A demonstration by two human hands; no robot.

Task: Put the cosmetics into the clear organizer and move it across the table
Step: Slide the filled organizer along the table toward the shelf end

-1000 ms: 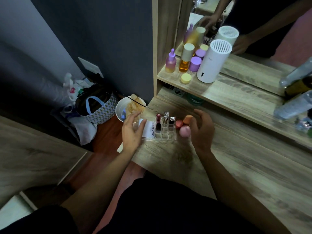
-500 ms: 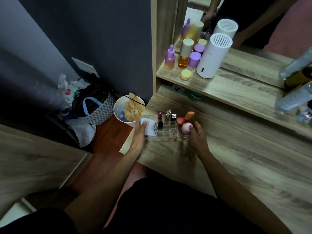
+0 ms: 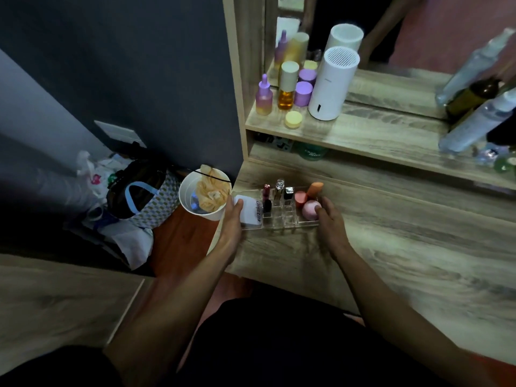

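Observation:
The clear organizer [image 3: 282, 219] stands near the left end of the wooden table [image 3: 391, 255]. In it are a white compact [image 3: 252, 212], lipsticks [image 3: 266, 198], a pink sponge [image 3: 309, 210] and orange sponges [image 3: 314, 189]. My left hand [image 3: 233, 219] grips the organizer's left end, thumb on the compact. My right hand [image 3: 331, 219] holds its right end, thumb against the pink sponge.
A white bin [image 3: 205, 198] with crumpled tissue stands on the floor just left of the table edge, beside a patterned bag [image 3: 145, 199]. On the shelf above are small bottles [image 3: 264, 97], a white cylinder device [image 3: 332, 85], clear spray bottles [image 3: 474, 127] and a mirror [image 3: 418, 32].
Both hands have come down from hovering beside the organizer and closed onto its two ends. The organizer stays in about the same place on the table.

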